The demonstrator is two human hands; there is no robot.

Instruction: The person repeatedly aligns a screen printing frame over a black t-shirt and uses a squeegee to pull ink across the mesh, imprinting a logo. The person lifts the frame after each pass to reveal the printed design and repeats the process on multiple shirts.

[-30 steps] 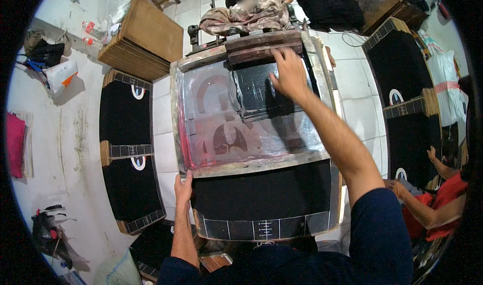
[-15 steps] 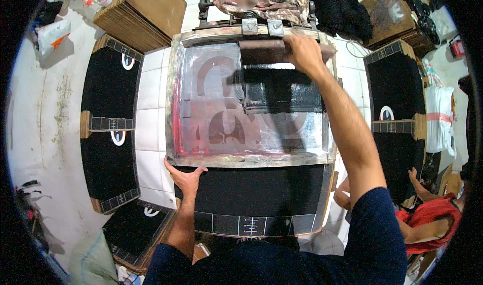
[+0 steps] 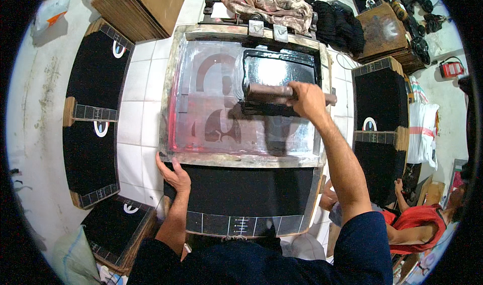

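Observation:
My right hand (image 3: pixel 308 102) is closed round the brown wooden handle of a squeegee (image 3: pixel 269 92), which lies crosswise over the mesh of a screen-printing frame (image 3: pixel 246 161). Glossy black ink (image 3: pixel 297 66) covers the mesh on the far side of the squeegee, with a dark band of it on the near side too. My left hand (image 3: pixel 176 178) is at the frame's near left corner, thumb and fingers spread against its edge. Curved stencil shapes (image 3: pixel 211 73) show in the bare left part of the mesh. Black fabric (image 3: pixel 251 190) on a board extends out from under the frame's near edge.
Boards with black fabric printed with white-and-blue shapes stand in stacks at left (image 3: pixel 95 91) and right (image 3: pixel 380 103). Metal hinge clamps (image 3: pixel 255 29) hold the frame's far edge, with a stained cloth (image 3: pixel 271 5) behind. A co-worker in a red top (image 3: pixel 415 227) is at right.
My right hand has drawn the squeegee from the frame's far edge toward me, and glossy ink now shows behind it. My left hand stays at the corner. The view has shifted slightly.

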